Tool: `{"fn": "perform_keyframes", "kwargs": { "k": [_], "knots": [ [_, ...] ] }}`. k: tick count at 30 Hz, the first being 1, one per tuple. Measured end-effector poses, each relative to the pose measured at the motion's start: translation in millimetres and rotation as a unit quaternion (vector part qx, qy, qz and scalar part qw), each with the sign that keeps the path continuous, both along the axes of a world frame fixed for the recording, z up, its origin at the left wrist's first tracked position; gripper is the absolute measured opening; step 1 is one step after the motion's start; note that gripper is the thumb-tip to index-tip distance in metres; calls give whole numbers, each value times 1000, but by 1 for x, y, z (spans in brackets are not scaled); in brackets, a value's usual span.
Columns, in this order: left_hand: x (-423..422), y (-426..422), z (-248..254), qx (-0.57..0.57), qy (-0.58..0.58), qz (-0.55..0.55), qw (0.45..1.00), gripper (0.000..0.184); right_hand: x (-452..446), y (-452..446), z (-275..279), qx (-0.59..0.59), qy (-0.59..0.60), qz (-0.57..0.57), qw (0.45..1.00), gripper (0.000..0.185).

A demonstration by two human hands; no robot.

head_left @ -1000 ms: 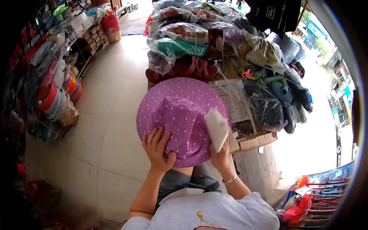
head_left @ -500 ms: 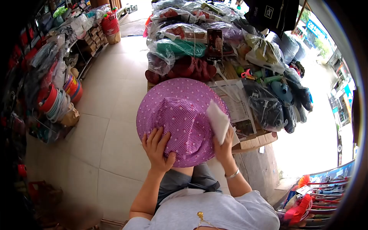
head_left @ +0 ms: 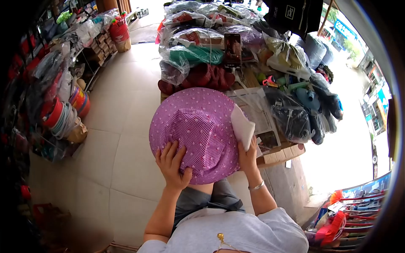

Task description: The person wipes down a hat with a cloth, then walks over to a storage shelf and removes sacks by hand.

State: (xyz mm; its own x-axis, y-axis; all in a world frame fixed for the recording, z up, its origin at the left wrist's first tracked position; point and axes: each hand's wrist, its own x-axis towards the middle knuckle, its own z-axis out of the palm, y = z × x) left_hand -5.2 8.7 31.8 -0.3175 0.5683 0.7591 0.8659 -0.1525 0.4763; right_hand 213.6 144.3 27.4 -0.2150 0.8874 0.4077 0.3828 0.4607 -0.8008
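A purple checked hat (head_left: 196,135) with small white flowers and a wide brim rests over my lap, its crown facing up. My left hand (head_left: 173,165) lies on the lower left of the hat, thumb apart from the fingers, gripping its crown and brim. At the hat's right edge, my right hand (head_left: 248,157) pinches a folded white cloth (head_left: 242,128), which lies against the brim. The palm side of that hand is partly hidden behind the cloth and the brim.
Ahead stands a table (head_left: 280,156) with plastic-wrapped shoes, a newspaper (head_left: 253,111) and an upright phone (head_left: 233,50). Buckets and bagged goods (head_left: 78,101) line the left side. Brushes with red handles (head_left: 354,215) are at the lower right. A black bag (head_left: 291,14) hangs above.
My right hand and the white cloth have moved slightly right along the brim, and the cloth has tilted. My left hand keeps its place on the hat. The camera view has shifted a little.
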Motion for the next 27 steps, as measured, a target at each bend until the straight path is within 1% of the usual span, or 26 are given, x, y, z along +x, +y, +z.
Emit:
{"fn": "perform_keyframes", "kwargs": {
  "k": [2,5,7,9,10,12,14,15,16,18,19,20,22,25,26,27],
  "knots": [
    [0,0,-1,-1,-2,-6,1000,58,-3,-33,2,136,-97,45,985,44],
    [0,-2,0,-9,-5,-6,1000,57,-11,-85,-1,189,-102,65,975,52],
    [0,-3,3,-21,4,-8,1000,59,-7,-90,-3,189,-120,83,971,54],
    [0,-4,3,-30,16,-9,999,62,-2,-63,5,177,-145,83,970,55],
    [-1,-3,2,-27,18,-10,999,62,-3,-47,12,163,-134,67,975,52],
    [-2,-3,1,-20,21,-7,1000,62,-4,-16,19,104,-69,41,991,48],
    [-1,-3,1,-24,17,-8,1000,61,-4,7,18,111,-84,20,990,45],
    [-1,-2,2,-21,17,-5,1000,61,-4,10,16,67,-68,15,995,46],
    [0,-2,2,-13,7,-5,1000,60,-4,7,14,69,-68,18,995,46],
    [-1,-2,2,-8,-3,-5,1000,58,-4,-17,13,159,-96,28,982,47],
    [-1,-2,3,-9,-3,-7,1000,58,-2,-32,9,165,-115,43,979,47],
    [0,-2,3,-12,-4,-11,1000,58,-1,-49,1,183,-106,48,976,49],
    [0,-2,2,-14,-7,-11,1000,58,0,-82,-12,203,-91,64,973,48],
    [1,-2,1,-14,-11,-8,1000,59,4,-81,-16,194,-101,75,973,53],
    [1,-2,1,-11,-12,-8,1000,59,4,-67,-12,186,-97,58,976,46],
    [1,-2,1,-11,-11,-9,1000,59,2,-50,-5,148,-53,57,986,43]
  ]
}}
